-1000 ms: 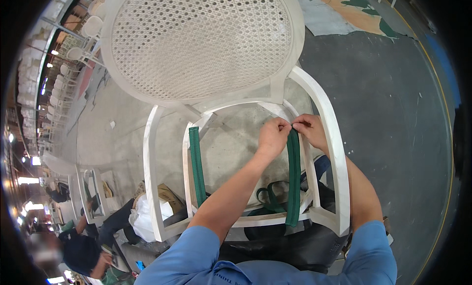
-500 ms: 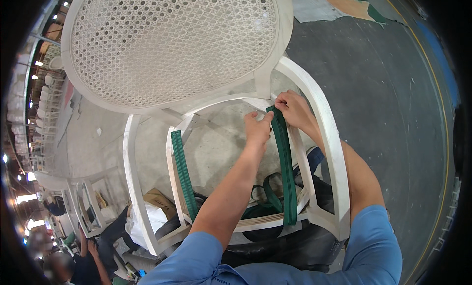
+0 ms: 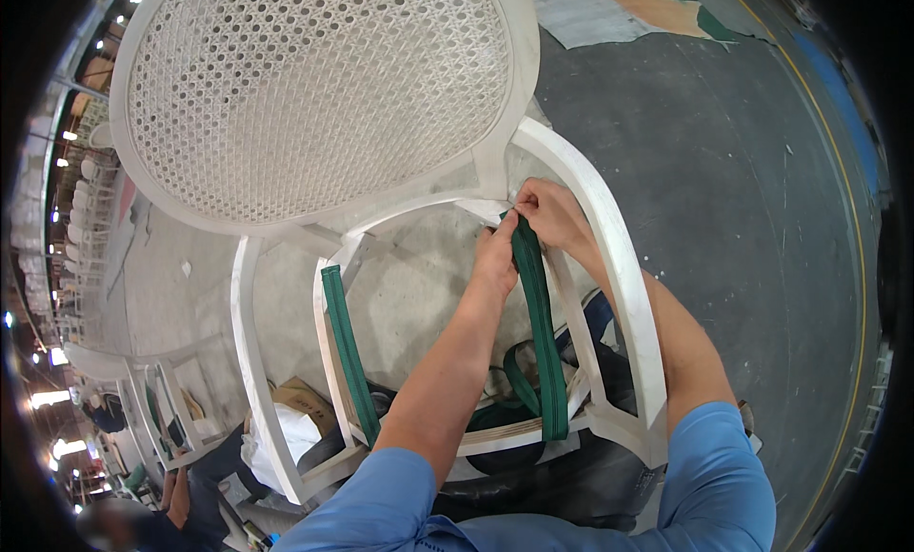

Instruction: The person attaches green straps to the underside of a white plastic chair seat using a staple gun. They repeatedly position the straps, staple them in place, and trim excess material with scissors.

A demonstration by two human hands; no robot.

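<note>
Both hands are close together now at the far end of the green strap; half a second ago the left hand had its thumb held away from its fingers. Now that hand pinches the strap, thumb on one side. The right hand has its fingertips pressed together at the strap's tip (I cannot tell if cloth is between them). The strap runs along the right side of the white chair's seat hole, from the back corner to the front rail, with its near end poking over that rail. Another strap lies along the left side.

If the pinch slips, the far end could drop into the hole. If the pull is too hard or sideways, the strap could twist or come loose at the front. Loose green loops underneath could snag on it too.
</note>
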